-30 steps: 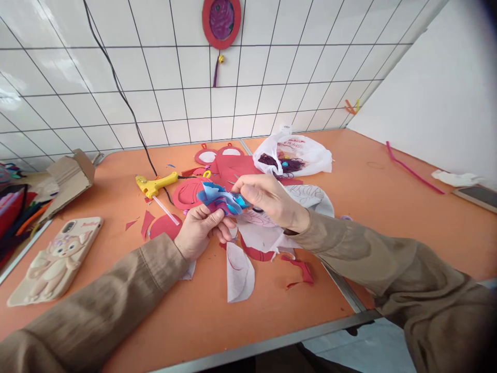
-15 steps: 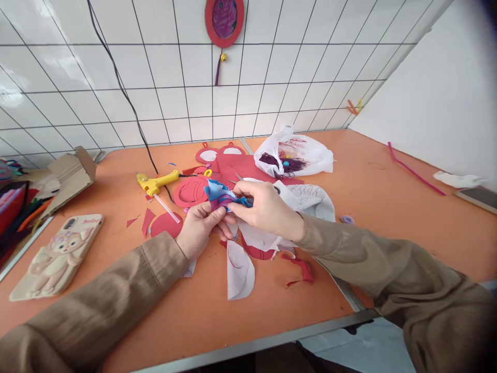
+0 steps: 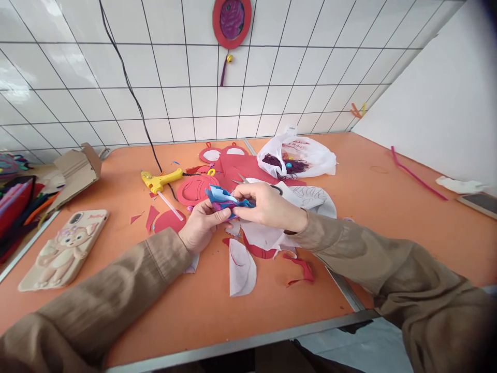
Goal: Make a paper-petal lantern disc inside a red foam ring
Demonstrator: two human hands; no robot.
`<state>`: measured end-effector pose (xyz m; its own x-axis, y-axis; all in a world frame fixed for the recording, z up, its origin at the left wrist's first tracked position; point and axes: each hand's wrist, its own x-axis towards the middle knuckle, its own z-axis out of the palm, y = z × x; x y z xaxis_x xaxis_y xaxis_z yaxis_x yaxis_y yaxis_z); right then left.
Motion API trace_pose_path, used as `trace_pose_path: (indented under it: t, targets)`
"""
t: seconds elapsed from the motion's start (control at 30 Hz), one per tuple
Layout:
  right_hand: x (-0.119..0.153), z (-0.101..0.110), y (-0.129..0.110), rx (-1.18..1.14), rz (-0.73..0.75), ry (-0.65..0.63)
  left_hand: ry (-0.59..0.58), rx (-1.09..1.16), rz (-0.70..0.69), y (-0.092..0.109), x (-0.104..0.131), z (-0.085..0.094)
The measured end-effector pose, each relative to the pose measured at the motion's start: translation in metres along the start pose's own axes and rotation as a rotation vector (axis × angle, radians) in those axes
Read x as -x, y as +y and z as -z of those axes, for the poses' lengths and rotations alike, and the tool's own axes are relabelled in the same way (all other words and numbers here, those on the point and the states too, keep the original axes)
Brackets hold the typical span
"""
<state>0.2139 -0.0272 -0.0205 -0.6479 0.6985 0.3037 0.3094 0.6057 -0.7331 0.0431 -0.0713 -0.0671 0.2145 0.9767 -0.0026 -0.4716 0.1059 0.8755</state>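
Your L hand [image 3: 200, 226] pinches the blue-purple fabric [image 3: 218, 194] on its near side, R hand [image 3: 272, 208] its R end; it's above the surface [image 3: 174, 321], R of the glue gun [image 3: 163, 180]; hold L firm, tweak folds gently w/ R.

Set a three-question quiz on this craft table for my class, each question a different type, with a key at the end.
1. True or false: the left hand and right hand both touch the blue-and-purple craft piece.
2. Which lies left of the yellow glue gun in the picture? A: white plastic bag; B: cartoon phone case; C: scissors.
3. Fill in: a purple tassel hangs below the ____ oval frame.

Key: 1 true; 2 B; 3 red.
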Motion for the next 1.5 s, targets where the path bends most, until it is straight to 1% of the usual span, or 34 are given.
trace_pose_path:
  t: [0.13, 0.23, 0.47, 0.63, 0.77, 0.9, 1.07, 1.2, 1.3, 1.37, 1.43, 1.5]
  targets:
    - [-0.0007, 0.0020, 0.0019, -0.013, 0.006, -0.060, 0.012, 0.042, 0.009, -0.0020, -0.0013, 0.0022]
    - [-0.0014, 0.0040, 0.0025, -0.010, -0.016, -0.088, 0.019, 0.049, -0.012, -0.0022, -0.0011, 0.0015]
    - [-0.0025, 0.0028, 0.0024, -0.002, -0.040, -0.055, 0.026, 0.001, -0.059, -0.0025, 0.0007, -0.0012]
    - [-0.0020, 0.0009, 0.0029, -0.061, -0.058, -0.025, 0.000, -0.010, -0.027, -0.0019, -0.0006, -0.0004]
    - [-0.0018, 0.0014, 0.0033, -0.100, -0.081, -0.042, -0.050, -0.047, 0.011, 0.0001, -0.0015, -0.0004]
    - [-0.0023, 0.0023, 0.0047, -0.138, -0.116, -0.097, -0.032, -0.094, -0.012, -0.0010, -0.0021, -0.0003]
    - [-0.0031, 0.0022, 0.0065, -0.028, -0.042, -0.080, -0.037, -0.124, -0.028, -0.0031, -0.0017, -0.0019]
    - [-0.0028, 0.0024, 0.0063, 0.000, -0.034, -0.092, -0.047, -0.145, -0.025, -0.0027, -0.0012, -0.0022]
    - [-0.0020, 0.0021, 0.0051, 0.037, -0.012, -0.076, -0.043, -0.154, -0.018, -0.0020, -0.0014, -0.0020]
    - [-0.0016, 0.0015, 0.0041, 0.012, -0.065, -0.067, -0.035, -0.145, -0.014, -0.0017, -0.0015, -0.0019]
    - [-0.0017, 0.0011, 0.0032, -0.068, -0.161, -0.081, -0.027, -0.121, -0.015, -0.0014, -0.0016, -0.0015]
    - [-0.0023, 0.0012, 0.0026, -0.162, -0.225, -0.091, -0.039, -0.099, -0.010, -0.0009, -0.0016, -0.0009]
